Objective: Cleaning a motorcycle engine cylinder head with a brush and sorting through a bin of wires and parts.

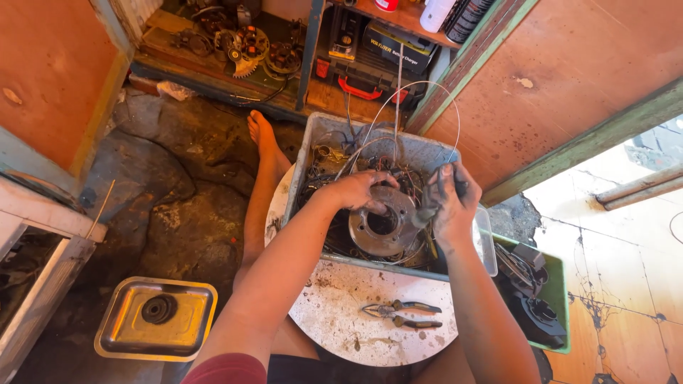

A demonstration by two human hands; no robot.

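While the left hand point(359, 190) clamps its grip over the metal disc point(384, 222), the right hand point(449, 200) pinches wire point(427, 85).

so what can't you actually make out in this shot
Head view only:
- Left hand grip on the round metal part: its fingers cover the rim.
- Right hand: what it pinches is blurred and smeared dark.
- Grey tub contents: tangled wires, too small to sort.
- Pliers jaws: too small.
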